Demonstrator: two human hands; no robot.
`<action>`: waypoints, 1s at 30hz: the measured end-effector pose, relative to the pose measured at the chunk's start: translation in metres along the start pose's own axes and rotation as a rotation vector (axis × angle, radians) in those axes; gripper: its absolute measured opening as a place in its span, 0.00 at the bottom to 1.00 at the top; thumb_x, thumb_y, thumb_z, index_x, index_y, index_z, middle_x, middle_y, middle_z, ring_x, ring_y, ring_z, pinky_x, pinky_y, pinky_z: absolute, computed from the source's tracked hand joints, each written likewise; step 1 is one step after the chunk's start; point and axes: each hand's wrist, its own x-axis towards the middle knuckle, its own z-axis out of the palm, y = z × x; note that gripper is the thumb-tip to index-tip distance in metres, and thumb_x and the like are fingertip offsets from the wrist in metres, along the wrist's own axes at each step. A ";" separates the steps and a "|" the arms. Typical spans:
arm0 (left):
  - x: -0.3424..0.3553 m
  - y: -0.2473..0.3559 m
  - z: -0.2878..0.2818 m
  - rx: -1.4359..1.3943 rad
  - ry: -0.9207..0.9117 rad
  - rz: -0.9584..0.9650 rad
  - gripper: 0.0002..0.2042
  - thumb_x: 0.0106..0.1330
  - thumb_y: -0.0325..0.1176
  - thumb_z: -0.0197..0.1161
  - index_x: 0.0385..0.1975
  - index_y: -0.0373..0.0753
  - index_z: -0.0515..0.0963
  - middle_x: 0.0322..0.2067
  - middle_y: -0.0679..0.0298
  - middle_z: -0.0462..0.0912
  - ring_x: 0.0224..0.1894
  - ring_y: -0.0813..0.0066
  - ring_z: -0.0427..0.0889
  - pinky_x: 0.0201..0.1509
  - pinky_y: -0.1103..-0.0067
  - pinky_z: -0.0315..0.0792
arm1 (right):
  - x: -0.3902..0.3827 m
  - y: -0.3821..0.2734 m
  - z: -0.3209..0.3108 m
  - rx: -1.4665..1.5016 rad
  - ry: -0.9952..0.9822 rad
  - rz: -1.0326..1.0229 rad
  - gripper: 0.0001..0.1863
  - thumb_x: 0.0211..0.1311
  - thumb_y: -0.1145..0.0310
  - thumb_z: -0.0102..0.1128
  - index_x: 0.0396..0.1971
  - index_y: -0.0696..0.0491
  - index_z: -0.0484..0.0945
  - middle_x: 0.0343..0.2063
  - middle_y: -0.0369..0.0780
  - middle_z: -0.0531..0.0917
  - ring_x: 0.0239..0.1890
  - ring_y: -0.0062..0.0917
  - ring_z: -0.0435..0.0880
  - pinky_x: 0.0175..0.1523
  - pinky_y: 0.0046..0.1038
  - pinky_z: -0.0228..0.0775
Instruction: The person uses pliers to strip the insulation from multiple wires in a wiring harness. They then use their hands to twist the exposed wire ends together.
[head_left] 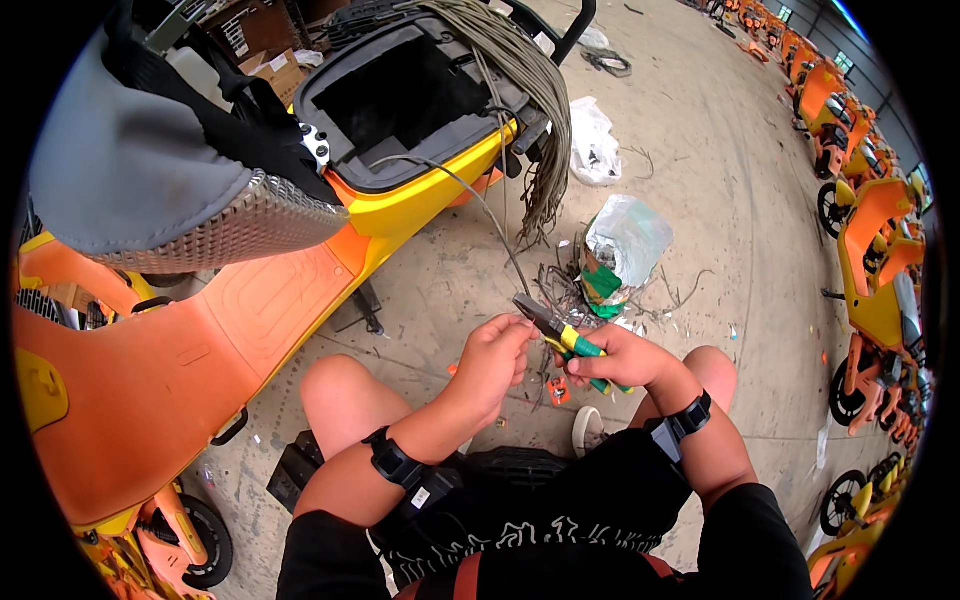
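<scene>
Your right hand (pixel 620 360) grips the pliers (pixel 560 340), nose up-left on the wire (pixel 490 215) your left hand (pixel 492 362) pinches just below.

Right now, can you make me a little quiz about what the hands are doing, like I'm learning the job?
1. True or false: the right hand holds pliers with green and yellow handles.
2. What is the left hand pinching near the pliers' tip? A) a grey wire B) a screwdriver C) a red cup
3. Fill the gap: the grey wire runs up to the open compartment of the ____ and orange scooter.

Key:
1. True.
2. A, the grey wire.
3. Yellow.
</scene>
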 end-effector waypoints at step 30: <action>0.002 0.003 -0.007 -0.025 -0.012 0.036 0.07 0.71 0.32 0.54 0.32 0.35 0.71 0.17 0.76 0.59 0.15 0.87 0.55 0.18 0.84 0.50 | 0.009 0.014 0.018 0.260 0.016 -0.025 0.15 0.69 0.62 0.59 0.38 0.62 0.82 0.23 0.37 0.82 0.24 0.19 0.80 0.31 0.22 0.73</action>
